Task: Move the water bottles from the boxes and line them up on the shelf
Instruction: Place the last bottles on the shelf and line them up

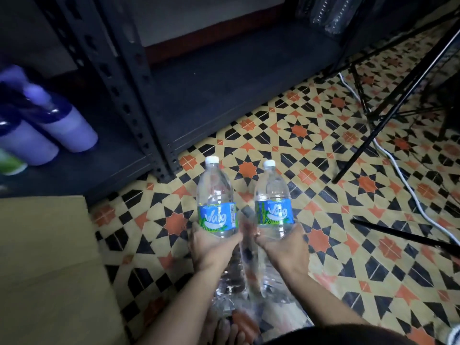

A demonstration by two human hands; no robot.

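Patterned tile floor (323,170) in orange, black and cream fills most of the frame, w/ a dark metal shelf (236,78) across the upper centre and left. Both hands are busy: left hand (211,247) wraps round the lower body of one water bottle (216,195), and right hand (283,245) does the same w/ a second water bottle (273,195). Both bottles sit centre frame over the floor, white caps pointing toward the shelf, blue labels up, side by side but apart. My read: carry step, approx midway between box and shelf. Next move prob. calls for reaching fwd to the low shelf board, tipping each bottle upright and setting them next to each other in a row w/o knocking one over. Cardboard box (44,257) is at lower left; only a plain flap or side shows, so contents can't be told. Purple containers (69,128) stand on the neighbouring shelf bay at left, blurred. Clear plastic items at the top right edge are too dim to ID. Tripod legs (388,115) and a white cable (403,175) cross the floor at right.
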